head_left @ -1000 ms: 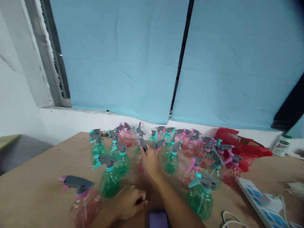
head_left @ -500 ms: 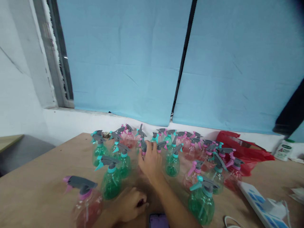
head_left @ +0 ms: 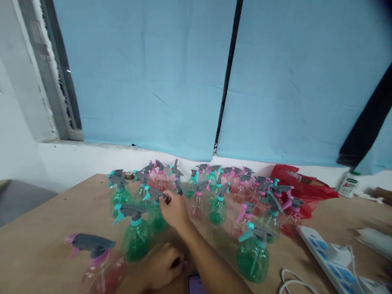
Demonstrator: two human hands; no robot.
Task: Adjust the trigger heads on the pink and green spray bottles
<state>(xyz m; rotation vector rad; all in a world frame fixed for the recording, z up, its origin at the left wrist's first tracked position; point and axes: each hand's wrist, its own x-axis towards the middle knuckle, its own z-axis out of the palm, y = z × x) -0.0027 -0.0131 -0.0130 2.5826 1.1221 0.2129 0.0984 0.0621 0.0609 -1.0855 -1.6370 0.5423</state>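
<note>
My right hand [head_left: 174,209] reaches into the middle of a crowd of spray bottles. Its curled fingers meet the back of the grey spray head on a green spray bottle [head_left: 157,218] with a turquoise collar. Nearer to me, my left hand [head_left: 162,265] is curled and blurred low over the table; whether anything is inside it is hidden. Beside it stand another green spray bottle [head_left: 136,241] and, at front left, a pink spray bottle [head_left: 104,273] with a grey and pink head. Just right of my right hand is a clear pink spray bottle [head_left: 197,204].
Several more green and pink bottles fill the back and right of the brown table [head_left: 55,228]. A red plastic bag [head_left: 306,190], a white bottle [head_left: 348,184] and a power strip [head_left: 324,255] with a white cable lie rightward. A phone [head_left: 196,284] shows at the front edge.
My right hand has moved left and nearer, from a pink spray bottle to the green one's head. My left hand stays low and curled. The view has shifted slightly right.
</note>
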